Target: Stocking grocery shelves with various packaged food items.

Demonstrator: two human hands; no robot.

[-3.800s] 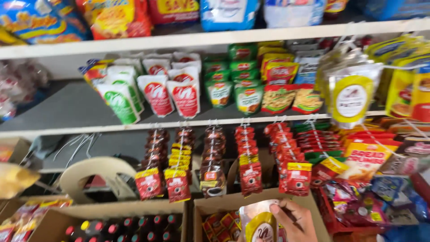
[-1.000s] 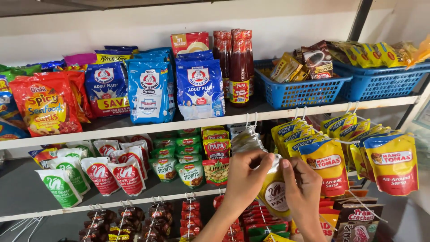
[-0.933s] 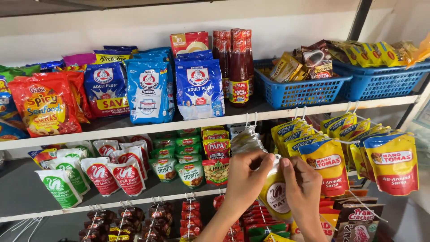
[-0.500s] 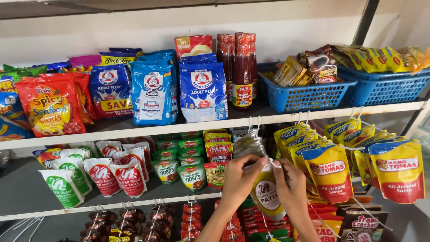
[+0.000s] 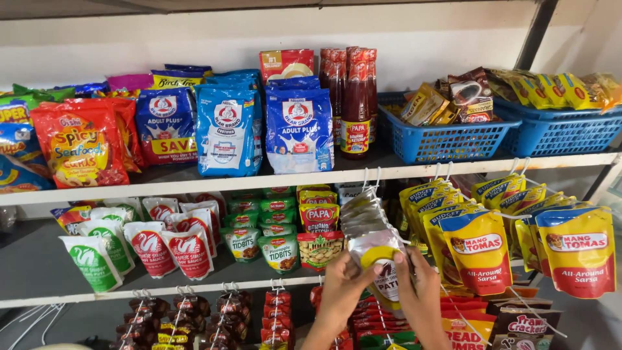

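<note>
left hand [image 5: 343, 285]: fingers pinched on left edge of silver foil pouch with yellow-white round label [image 5: 382, 262]. right hand [image 5: 421, 291]: fingers closed on right edge of same pouch. pouch hangs between hands, front of row of like silver pouches [image 5: 364, 217] on white wire hook [image 5: 367, 178]. yellow-red sauce pouches [image 5: 476, 249] just right of right hand. green pineapple pouches [image 5: 280, 249] left of left hand. blue plastic basket [image 5: 447, 139] above right hand, on white shelf [image 5: 311, 176].

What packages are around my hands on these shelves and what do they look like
Silver pouch: yellow-white label, held by left hand and right hand.
Yellow pouches: hanging right of it, red bottoms.
Blue bags: upper shelf, standing.
Red bottles: beside the bags.
Blue baskets: upper right, holding sachets.
</note>
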